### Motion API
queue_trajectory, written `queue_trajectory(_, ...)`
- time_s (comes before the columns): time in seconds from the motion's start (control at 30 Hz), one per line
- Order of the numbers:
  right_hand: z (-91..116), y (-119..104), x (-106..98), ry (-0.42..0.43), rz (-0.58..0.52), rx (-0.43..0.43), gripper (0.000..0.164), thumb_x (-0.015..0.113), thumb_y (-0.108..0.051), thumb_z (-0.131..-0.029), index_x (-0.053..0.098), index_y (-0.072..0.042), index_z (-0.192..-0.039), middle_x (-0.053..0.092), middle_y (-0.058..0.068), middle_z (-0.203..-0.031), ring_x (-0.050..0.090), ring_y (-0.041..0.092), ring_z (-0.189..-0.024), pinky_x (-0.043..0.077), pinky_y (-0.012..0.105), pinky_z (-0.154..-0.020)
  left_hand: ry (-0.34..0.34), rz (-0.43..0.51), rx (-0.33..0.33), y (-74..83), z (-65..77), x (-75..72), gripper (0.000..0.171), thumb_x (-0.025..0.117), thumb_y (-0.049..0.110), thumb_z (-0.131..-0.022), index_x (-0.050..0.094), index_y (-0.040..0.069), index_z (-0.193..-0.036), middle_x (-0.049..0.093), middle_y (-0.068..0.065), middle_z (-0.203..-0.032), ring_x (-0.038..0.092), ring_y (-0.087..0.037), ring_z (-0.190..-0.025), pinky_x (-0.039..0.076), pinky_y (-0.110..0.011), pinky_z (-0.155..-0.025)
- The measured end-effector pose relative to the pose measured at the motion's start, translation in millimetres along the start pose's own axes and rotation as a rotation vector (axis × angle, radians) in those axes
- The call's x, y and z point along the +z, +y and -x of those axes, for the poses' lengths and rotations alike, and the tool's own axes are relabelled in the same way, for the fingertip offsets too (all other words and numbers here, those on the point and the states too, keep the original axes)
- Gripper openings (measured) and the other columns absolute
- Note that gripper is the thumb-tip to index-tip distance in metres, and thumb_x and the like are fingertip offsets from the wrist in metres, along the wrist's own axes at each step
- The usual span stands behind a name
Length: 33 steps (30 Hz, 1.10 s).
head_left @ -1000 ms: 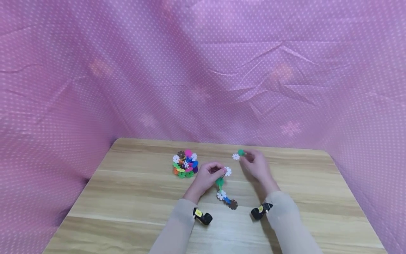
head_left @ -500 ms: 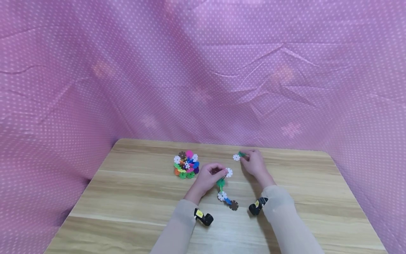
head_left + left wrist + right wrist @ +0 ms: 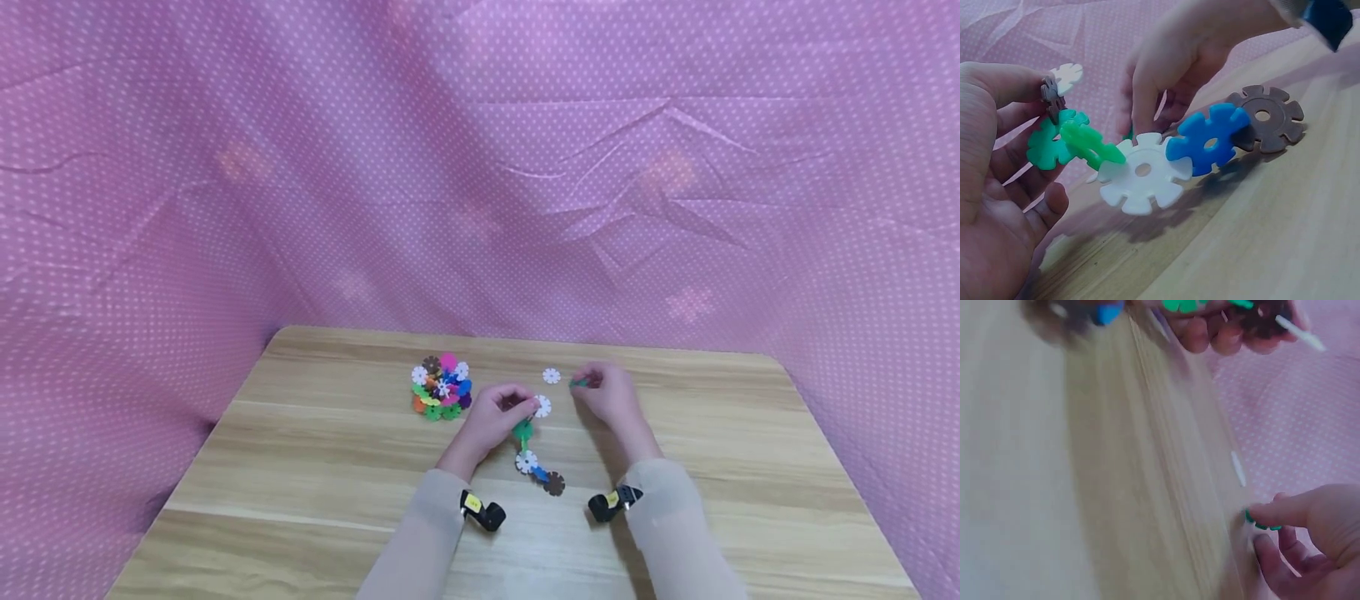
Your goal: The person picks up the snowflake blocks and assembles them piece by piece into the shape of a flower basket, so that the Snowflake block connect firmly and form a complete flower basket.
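My left hand point(image 3: 487, 421) pinches a chain of slotted plastic snowflake discs near its far end, at a brown disc point(image 3: 1054, 100). Beyond the fingers a white disc point(image 3: 543, 406) sticks out. Towards me the chain runs through a green disc point(image 3: 1044, 150), a light green disc point(image 3: 1088, 145), a white disc point(image 3: 1138, 199) and a blue disc point(image 3: 1192, 147) to another brown disc point(image 3: 1282, 133). Farther right, my right hand point(image 3: 609, 402) pinches a single green disc point(image 3: 1263, 525) between thumb and fingers, partly covering it. Just left of that hand lies a loose white disc point(image 3: 551, 376).
On the left stands a heap of many-coloured snowflake discs point(image 3: 441, 390) on the wooden table point(image 3: 315, 467). Pink dotted cloth point(image 3: 480, 167) hangs behind the table and along both sides. Each wrist carries a small black camera point(image 3: 483, 512).
The green disc has come away from beside the loose white disc in my right hand, which moved slightly right and towards me. My left hand and the chain stay nearly still.
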State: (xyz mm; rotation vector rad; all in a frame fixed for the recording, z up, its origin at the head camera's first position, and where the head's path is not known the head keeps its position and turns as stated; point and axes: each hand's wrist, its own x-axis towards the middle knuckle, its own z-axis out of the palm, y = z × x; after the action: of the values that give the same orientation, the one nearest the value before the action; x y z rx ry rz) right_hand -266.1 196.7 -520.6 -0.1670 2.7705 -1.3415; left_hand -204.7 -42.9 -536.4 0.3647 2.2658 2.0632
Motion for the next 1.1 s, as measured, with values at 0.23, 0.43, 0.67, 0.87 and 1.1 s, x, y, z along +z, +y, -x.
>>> queue_trajectory(0.23,29.6,-6.1,-5.7,-0.027,-0.383,0.115,0.047,0.083,-0.008,-0.096,0.067,-0.004,-0.14,0.073,0.017,-0.119,0.07,0.03,-0.105,0.065,0.036,-0.086,0.038,-0.001,-0.015,-2.1,-1.8,-0.2,0.017,0.078,0.021,-0.103,0.078,0.005,-0.109,0.075,0.001,-0.099,0.065,-0.015,-0.091,0.054,-0.026,-0.086)
queue_trajectory(0.43,48.7,-14.1,-6.2,-0.044,-0.543,0.155,0.032,0.084,-0.022,-0.097,0.077,-0.009,-0.126,0.076,0.01,-0.125,0.07,0.026,-0.116,0.056,0.039,-0.105,0.062,-0.007,-0.03,-2.2,-2.7,-0.3,0.016,0.079,0.022,-0.103,0.078,0.006,-0.108,0.075,0.0,-0.1,0.065,-0.016,-0.093,0.054,-0.027,-0.087)
queue_trajectory(0.67,54.4,-17.8,-0.8,-0.05,-0.647,0.08,0.03,0.08,-0.011,-0.1,0.073,-0.002,-0.128,0.079,0.013,-0.118,0.077,0.023,-0.105,0.061,0.034,-0.099,0.086,-0.028,-0.041,-0.6,-2.3,-0.2,0.017,0.08,0.024,-0.102,0.079,0.009,-0.108,0.077,0.0,-0.101,0.067,-0.017,-0.094,0.056,-0.027,-0.089)
queue_trajectory(0.87,55.1,-19.2,2.5,-0.039,-0.655,0.015,0.029,0.082,-0.009,-0.098,0.073,0.001,-0.124,0.08,0.013,-0.112,0.077,0.022,-0.098,0.064,0.035,-0.094,0.094,-0.025,-0.039,1.5,-2.7,0.2,0.016,0.08,0.022,-0.102,0.079,0.007,-0.108,0.076,0.0,-0.102,0.066,-0.016,-0.095,0.055,-0.028,-0.089)
queue_trajectory(1.1,55.0,-16.7,7.4,-0.086,-0.611,-0.107,0.024,0.084,-0.004,-0.094,0.076,0.002,-0.115,0.078,0.019,-0.114,0.077,0.022,-0.101,0.063,0.032,-0.095,0.09,0.006,-0.035,0.2,-2.8,-0.2,0.017,0.08,0.019,-0.102,0.079,0.005,-0.109,0.074,0.002,-0.099,0.064,-0.016,-0.094,0.054,-0.027,-0.087)
